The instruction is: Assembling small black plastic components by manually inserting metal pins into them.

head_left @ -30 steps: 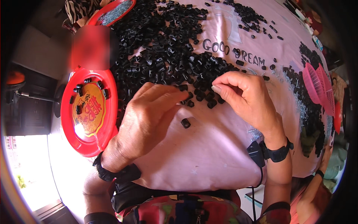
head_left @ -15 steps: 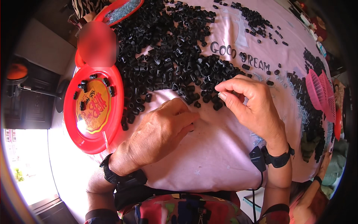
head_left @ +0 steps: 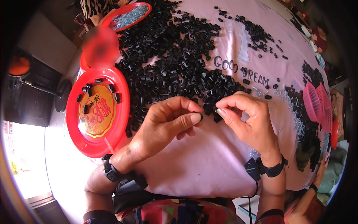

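Note:
My left hand (head_left: 166, 121) is raised over the cloth just short of a big pile of black tubular plastic pieces (head_left: 167, 74). Its thumb and fingers pinch a small black plastic piece (head_left: 200, 116), mostly covered by the fingertips. Close by on the right, my right hand (head_left: 248, 121) is closed in a pinch. A tiny pale tip shows at its fingertips, too small to name. The two hands face each other, a short gap apart. Left of my left hand lies a red oval tray (head_left: 71, 125) with several black pieces (head_left: 110, 88) on it.
A second red tray (head_left: 150, 9) at the back holds thin silvery pieces (head_left: 130, 18). More black pieces (head_left: 311, 145) and silvery bits lie at the right, beside a pink basket (head_left: 312, 102). Another person's arm (head_left: 307, 198) shows at lower right; someone in striped clothing (head_left: 97, 7) is at back left.
My left hand has turned and lifted, so its thumb and the pinched black piece now show. My right hand stays close to where it was, still pinching. The view has shifted slightly.

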`<state>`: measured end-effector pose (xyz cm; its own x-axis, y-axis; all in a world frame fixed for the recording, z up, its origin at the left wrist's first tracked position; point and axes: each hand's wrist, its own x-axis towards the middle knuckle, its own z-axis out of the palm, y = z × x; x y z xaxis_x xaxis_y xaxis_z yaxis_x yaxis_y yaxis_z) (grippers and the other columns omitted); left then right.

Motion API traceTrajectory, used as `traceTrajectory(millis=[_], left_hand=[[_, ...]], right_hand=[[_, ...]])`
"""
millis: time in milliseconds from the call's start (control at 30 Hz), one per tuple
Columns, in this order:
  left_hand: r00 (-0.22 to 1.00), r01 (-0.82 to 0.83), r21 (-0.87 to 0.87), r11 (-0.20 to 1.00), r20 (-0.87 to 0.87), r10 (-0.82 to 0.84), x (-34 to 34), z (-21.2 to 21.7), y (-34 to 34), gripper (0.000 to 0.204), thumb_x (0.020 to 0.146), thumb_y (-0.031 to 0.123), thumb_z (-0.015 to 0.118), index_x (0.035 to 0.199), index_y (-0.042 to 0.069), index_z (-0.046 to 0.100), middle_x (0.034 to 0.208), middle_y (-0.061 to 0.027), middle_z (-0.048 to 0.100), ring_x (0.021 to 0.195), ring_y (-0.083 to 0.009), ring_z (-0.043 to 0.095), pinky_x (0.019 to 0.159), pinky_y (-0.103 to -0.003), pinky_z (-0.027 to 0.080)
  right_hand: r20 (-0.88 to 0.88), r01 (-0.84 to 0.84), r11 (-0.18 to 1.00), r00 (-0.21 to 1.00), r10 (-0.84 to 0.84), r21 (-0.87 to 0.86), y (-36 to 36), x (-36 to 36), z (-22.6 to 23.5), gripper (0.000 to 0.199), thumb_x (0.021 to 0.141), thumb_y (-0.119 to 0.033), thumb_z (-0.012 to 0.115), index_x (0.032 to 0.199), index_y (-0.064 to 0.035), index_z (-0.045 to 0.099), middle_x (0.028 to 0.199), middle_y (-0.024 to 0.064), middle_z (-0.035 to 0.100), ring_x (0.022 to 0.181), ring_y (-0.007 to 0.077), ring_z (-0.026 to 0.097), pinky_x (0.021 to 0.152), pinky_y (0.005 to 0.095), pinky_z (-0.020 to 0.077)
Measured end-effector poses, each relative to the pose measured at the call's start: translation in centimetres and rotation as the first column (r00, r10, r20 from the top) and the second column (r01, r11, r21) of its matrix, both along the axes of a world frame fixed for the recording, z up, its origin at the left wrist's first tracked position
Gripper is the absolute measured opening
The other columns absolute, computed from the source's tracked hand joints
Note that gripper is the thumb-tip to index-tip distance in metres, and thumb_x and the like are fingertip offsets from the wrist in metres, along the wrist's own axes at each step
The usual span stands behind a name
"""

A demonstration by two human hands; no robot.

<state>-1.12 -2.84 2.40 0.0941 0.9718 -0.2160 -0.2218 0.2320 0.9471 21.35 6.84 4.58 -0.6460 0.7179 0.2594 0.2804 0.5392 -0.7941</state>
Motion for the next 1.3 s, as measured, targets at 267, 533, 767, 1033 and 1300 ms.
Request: traceTrajectory(millis=[267, 533, 767, 1033, 1300], left_hand=[[0.905, 0.064, -0.183, 0.981, 0.425, 0.02, 0.9, -1.7, 0.1, 0.023, 0.108, 0.016, 0.061, 0.129, 0.008, 0.064, 0.11, -0.0092, 0.073, 0.088, -0.0124, 0.07, 0.07, -0.022, 0.055], [0.899, 0.113, -0.215, 0.97, 0.438, -0.008, 1.0, -1.5, 0.2, 0.023, 0.108, 0.014, 0.059, 0.13, 0.008, 0.063, 0.117, -0.0125, 0.074, 0.093, -0.0152, 0.072, 0.072, -0.023, 0.056], [0.9, 0.121, -0.208, 0.971, 0.436, -0.019, 1.0, -1.7, 0.0, 0.024, 0.108, 0.015, 0.06, 0.13, 0.006, 0.063, 0.117, -0.0111, 0.074, 0.093, -0.0152, 0.072, 0.072, -0.024, 0.055], [0.893, 0.135, -0.188, 0.973, 0.448, -0.037, 0.9, -2.0, 0.1, 0.024, 0.108, 0.015, 0.06, 0.129, 0.006, 0.064, 0.117, -0.0095, 0.074, 0.093, -0.0138, 0.072, 0.072, -0.023, 0.055], [0.864, 0.009, -0.183, 0.983, 0.497, 0.085, 0.4, -1.7, 0.3, 0.024, 0.108, 0.019, 0.059, 0.129, 0.008, 0.063, 0.113, -0.0075, 0.074, 0.088, -0.0125, 0.071, 0.071, -0.022, 0.055]], right_hand=[[-0.081, -0.075, 0.995, 0.994, 0.079, 0.061, -0.6, -0.6, 0.2, 0.014, 0.092, 0.002, 0.073, 0.105, -0.0007, 0.074, 0.093, 0.0086, 0.073, 0.075, 0.0141, 0.068, 0.065, 0.0267, 0.0538], [-0.014, -0.102, 0.973, 0.994, 0.107, 0.207, -0.6, -1.0, 0.0, 0.02, 0.087, 0.004, 0.073, 0.106, -0.0013, 0.075, 0.094, 0.0105, 0.074, 0.079, 0.0239, 0.07, 0.067, 0.0336, 0.0564], [0.012, -0.116, 0.952, 0.993, 0.117, 0.284, -0.7, -1.1, -0.1, 0.026, 0.085, 0.006, 0.072, 0.11, -0.0018, 0.076, 0.093, 0.0096, 0.074, 0.079, 0.0248, 0.069, 0.069, 0.0353, 0.0559], [0.035, -0.136, 0.907, 0.991, 0.133, 0.399, -0.9, -1.2, 0.1, 0.03, 0.084, 0.006, 0.073, 0.113, 0.0003, 0.075, 0.092, 0.0083, 0.071, 0.076, 0.0247, 0.066, 0.065, 0.0353, 0.054], [0.019, -0.119, 0.916, 0.992, 0.121, 0.384, -0.6, -1.4, -0.5, 0.027, 0.084, 0.004, 0.074, 0.11, 0.0009, 0.075, 0.09, 0.0095, 0.071, 0.075, 0.0257, 0.065, 0.064, 0.036, 0.0527]])
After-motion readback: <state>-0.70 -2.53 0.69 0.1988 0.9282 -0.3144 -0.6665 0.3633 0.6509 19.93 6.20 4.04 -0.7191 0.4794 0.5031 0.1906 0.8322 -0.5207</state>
